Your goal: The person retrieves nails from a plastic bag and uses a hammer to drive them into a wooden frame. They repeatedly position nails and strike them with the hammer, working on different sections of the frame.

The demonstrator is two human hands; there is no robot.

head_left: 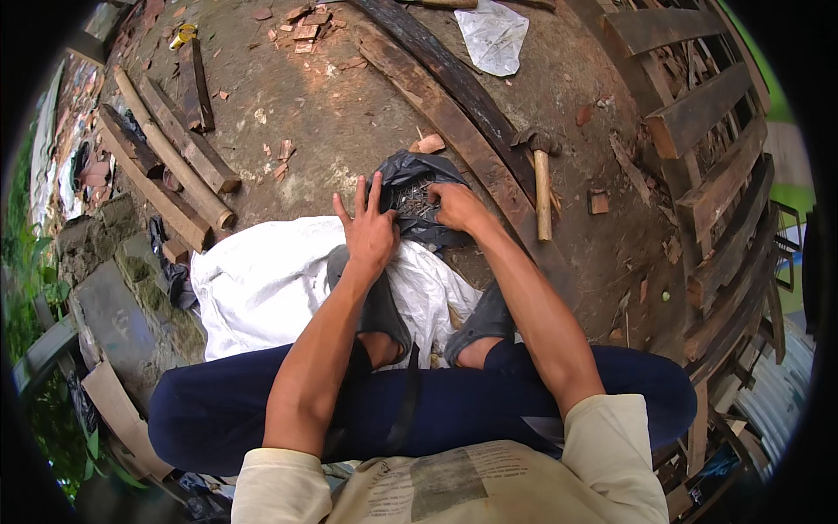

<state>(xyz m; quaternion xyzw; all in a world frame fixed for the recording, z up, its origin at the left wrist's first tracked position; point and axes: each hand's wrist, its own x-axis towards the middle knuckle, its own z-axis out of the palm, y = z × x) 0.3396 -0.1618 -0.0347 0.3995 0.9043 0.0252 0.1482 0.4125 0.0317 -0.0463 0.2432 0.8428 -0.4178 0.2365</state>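
A crumpled black plastic bag [410, 166] lies on the ground before me, its mouth spread wide. Many thin grey nails [414, 206] fill it. At the bag's left rim, my left hand [371, 231] pinches the plastic between thumb and forefinger while its other fingers stretch upward and apart. My right hand [459, 208] reaches over the right side, fingers curled by the nails; what they grip is hidden. A hammer [543, 188] with a wooden handle rests to the right of the bag. White sheeting [262, 271] spreads under and left of my left forearm.
Long wooden beams [445, 105] run diagonally beyond the bag. Several loose timbers [166, 157] lie at the left, beside broken masonry [113, 262]. Stacked planks [716, 192] rise along the right. Wood chips [305, 28] and clear plastic [493, 35] lie farther off.
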